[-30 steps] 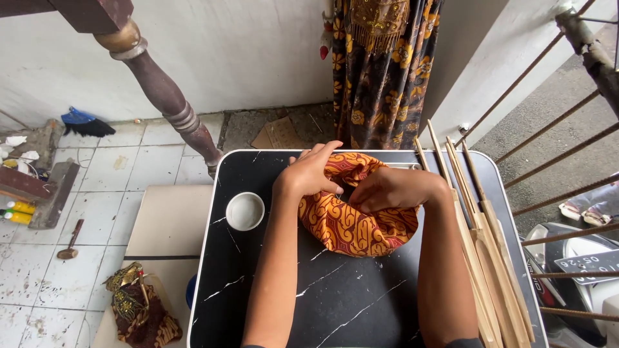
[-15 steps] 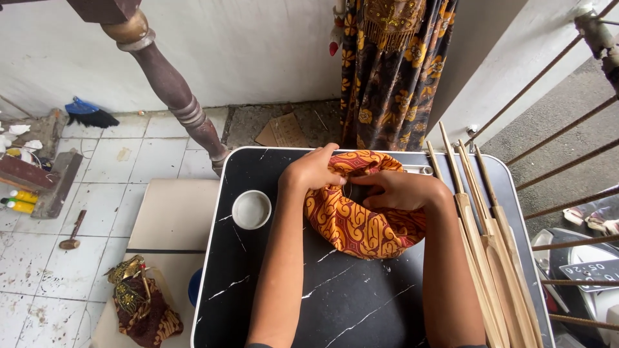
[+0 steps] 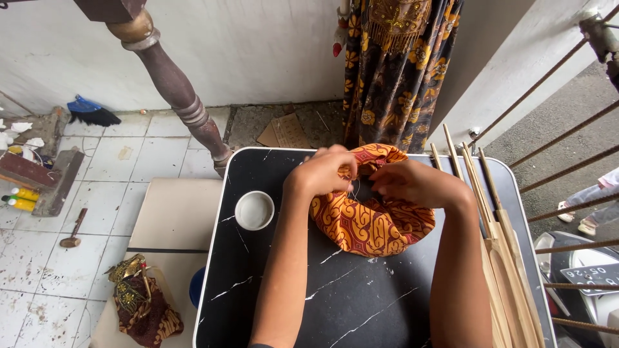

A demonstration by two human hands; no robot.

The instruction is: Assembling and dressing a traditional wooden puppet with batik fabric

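Both the left hand and right hand pinch the gathered far edge of the orange patterned cloth, bunched mid-surface. A loosened pinch could let the folds spring open. The white cup sits just left, easily elbowed.

Patterned orange cloth, glossy black marble-look tabletop, matt wooden sticks, smooth white cup

A single head-worn camera looks steeply down from above the near edge of a black marble-patterned tabletop, close enough that both forearms fill the lower frame (no second view). It faces a white wall beyond the far edge.
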